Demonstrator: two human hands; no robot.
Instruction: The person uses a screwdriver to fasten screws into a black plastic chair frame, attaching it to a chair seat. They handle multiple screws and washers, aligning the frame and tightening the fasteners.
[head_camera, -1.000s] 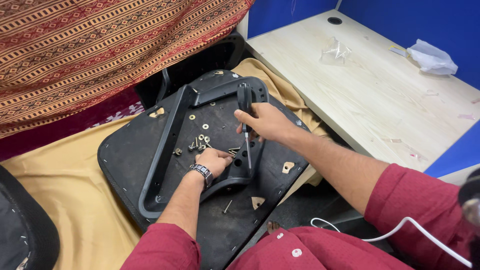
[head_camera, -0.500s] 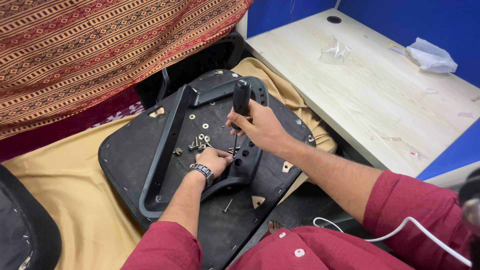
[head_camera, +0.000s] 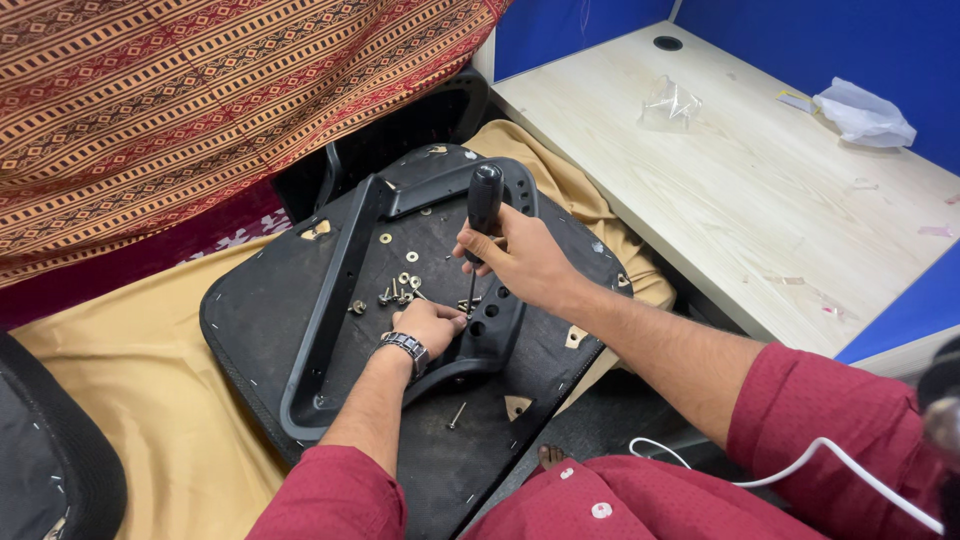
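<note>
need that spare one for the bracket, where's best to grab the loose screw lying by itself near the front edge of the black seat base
Pinch the loose screw across the middle of its thin shank, coming straight down from above. It lies flat and apart on the black seat base, just below the armrest bracket, with bare surface on both long sides for two fingertips.

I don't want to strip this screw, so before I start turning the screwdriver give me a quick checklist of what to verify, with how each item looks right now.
1. Screwdriver gripped firmly: ok, the right hand is wrapped around its black handle.
2. Shaft upright over the screw: ok, it stands nearly vertical.
3. Tip seated in the screw head: cannot tell, too small to see.
4. Part steadied: ok, the left hand rests on the black armrest bracket beside the tip.
5. Spare hardware within reach: ok, loose screws and washers lie on the seat base.
6. Stray screw near the bracket's curve: not ok, it lies apart from the rest.
</note>
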